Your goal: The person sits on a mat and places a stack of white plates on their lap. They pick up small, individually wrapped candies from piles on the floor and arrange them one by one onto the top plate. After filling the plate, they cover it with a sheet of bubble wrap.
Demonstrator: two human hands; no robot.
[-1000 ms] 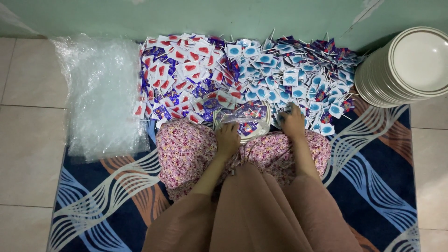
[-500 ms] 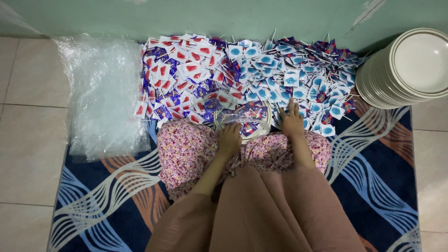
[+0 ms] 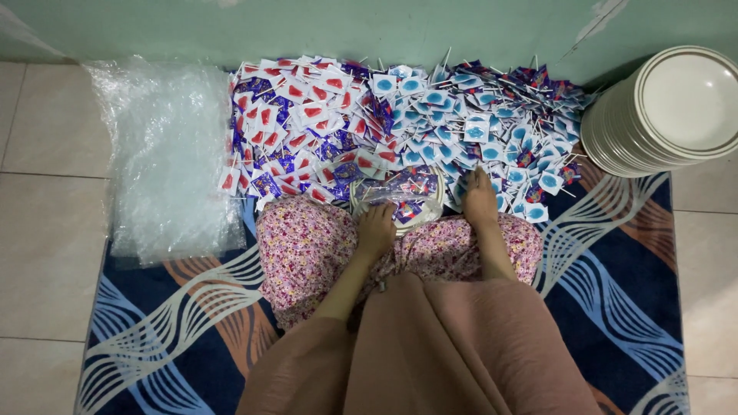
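Observation:
A big heap of small wrapped lollipops lies against the green wall, red-marked ones on the left and blue-marked ones on the right. In front of my floral lap, a white plate carries a clear plastic bag partly filled with lollipops. My left hand is curled on the near edge of that bag. My right hand lies with fingers stretched out on the near edge of the blue lollipops, just right of the plate.
A stack of clear plastic bags lies on the left, half on the tiled floor. A tall stack of white plates stands at the right by the wall. I sit on a blue, white and orange patterned rug.

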